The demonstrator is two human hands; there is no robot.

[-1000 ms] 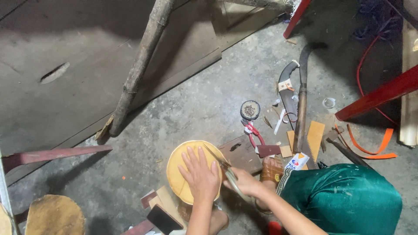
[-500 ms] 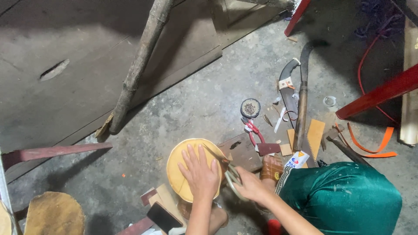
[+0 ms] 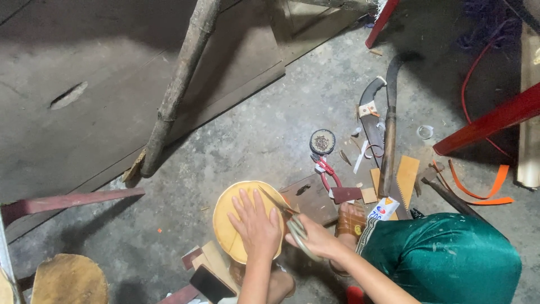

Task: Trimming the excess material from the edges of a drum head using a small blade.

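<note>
Yellow disc (image 3: 239, 222) under flat open left hand (image 3: 257, 226), right hand (image 3: 315, 239) gripping blade (image 3: 277, 202), concrete floor (image 3: 253, 135).

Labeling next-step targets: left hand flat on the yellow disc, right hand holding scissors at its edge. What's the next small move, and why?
Probably close the scissors a short way further along the disc edge. The left hand lies flat on the disc, pinning it, and the right hand has the blades at the right rim, tips pointing up-left across the top. Whether a cut line is marked cannot be seen.
</note>
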